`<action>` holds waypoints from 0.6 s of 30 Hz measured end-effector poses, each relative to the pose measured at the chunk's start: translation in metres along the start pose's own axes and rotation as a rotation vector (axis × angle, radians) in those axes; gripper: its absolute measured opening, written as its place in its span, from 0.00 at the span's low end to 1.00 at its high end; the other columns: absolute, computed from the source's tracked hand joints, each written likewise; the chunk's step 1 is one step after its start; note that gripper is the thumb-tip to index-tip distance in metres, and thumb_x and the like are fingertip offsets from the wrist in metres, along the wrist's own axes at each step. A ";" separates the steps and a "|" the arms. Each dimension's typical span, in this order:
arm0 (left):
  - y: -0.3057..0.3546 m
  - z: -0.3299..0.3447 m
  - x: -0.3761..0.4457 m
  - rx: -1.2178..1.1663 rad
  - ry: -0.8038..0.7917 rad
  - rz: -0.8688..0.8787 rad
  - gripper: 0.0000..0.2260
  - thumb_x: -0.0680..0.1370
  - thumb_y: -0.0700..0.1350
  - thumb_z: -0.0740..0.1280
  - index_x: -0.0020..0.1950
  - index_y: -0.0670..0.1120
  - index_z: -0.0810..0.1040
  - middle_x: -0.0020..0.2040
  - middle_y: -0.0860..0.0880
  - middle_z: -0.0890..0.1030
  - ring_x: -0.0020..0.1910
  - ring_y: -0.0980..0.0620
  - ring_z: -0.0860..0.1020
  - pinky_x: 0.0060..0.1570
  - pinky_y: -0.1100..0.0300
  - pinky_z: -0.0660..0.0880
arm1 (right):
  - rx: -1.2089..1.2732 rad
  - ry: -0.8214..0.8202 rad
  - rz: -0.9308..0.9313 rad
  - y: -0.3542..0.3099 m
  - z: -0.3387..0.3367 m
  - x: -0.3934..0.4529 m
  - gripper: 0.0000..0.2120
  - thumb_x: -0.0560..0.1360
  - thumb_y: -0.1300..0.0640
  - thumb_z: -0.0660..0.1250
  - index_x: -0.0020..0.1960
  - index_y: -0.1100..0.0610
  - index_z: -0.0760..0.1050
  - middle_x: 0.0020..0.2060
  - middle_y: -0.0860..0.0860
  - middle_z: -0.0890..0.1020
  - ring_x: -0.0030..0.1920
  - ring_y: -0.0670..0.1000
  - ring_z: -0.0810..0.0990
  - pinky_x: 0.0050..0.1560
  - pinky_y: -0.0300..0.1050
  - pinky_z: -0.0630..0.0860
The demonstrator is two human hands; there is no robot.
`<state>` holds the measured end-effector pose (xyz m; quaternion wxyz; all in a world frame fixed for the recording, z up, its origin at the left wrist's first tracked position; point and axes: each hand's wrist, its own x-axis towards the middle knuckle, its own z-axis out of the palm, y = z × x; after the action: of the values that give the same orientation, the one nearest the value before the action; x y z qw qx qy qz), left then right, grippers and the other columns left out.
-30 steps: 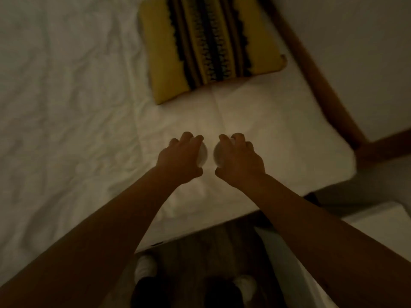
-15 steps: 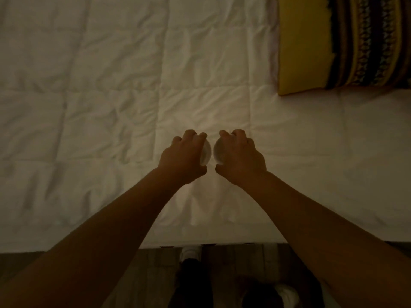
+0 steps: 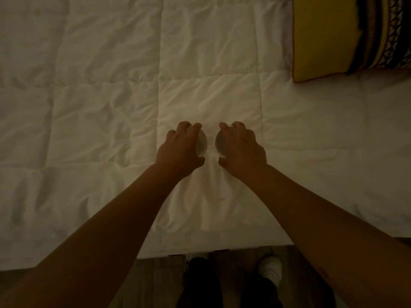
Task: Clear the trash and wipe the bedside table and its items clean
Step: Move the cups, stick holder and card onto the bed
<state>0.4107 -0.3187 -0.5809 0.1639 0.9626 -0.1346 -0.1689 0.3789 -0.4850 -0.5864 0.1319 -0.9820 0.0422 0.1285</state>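
Dim light. Both hands reach out over the white quilted bed (image 3: 100,90). Left hand (image 3: 180,150) curls its fingers round a small white rounded object (image 3: 202,142); right hand (image 3: 241,150) grips a second white rounded object (image 3: 219,145) (what they are, cannot tell). The two sit just beside each other, above the quilt. Yellow patterned pillow (image 3: 322,36) lies top right. Wood floor (image 3: 155,283) and shoes (image 3: 270,266) below.

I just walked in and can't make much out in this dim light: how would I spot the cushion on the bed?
Start with the wide white quilted bedspread that fills most of the view. Follow it to the upper right corner, well beyond the right hand. The cushion lies there, the only mustard-yellow thing on the white, with dark patterned stripes along its right side.
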 end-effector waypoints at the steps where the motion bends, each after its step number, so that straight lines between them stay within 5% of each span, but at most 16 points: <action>1: 0.001 0.001 0.000 -0.004 -0.006 0.000 0.42 0.65 0.52 0.78 0.73 0.53 0.59 0.71 0.48 0.63 0.64 0.41 0.69 0.53 0.45 0.74 | -0.005 -0.002 -0.006 0.000 0.000 0.000 0.43 0.66 0.48 0.76 0.72 0.46 0.54 0.68 0.53 0.62 0.63 0.57 0.67 0.46 0.50 0.73; 18: 0.017 0.000 -0.003 0.095 0.070 -0.019 0.43 0.68 0.66 0.69 0.76 0.50 0.55 0.77 0.42 0.51 0.76 0.38 0.52 0.68 0.36 0.63 | 0.050 -0.003 -0.100 0.019 -0.010 0.000 0.47 0.66 0.38 0.72 0.75 0.46 0.49 0.75 0.55 0.54 0.72 0.60 0.58 0.60 0.60 0.70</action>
<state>0.4048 -0.3332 -0.5745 0.1210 0.9758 -0.1275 -0.1299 0.3790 -0.5058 -0.5821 0.1628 -0.9790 -0.0038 0.1223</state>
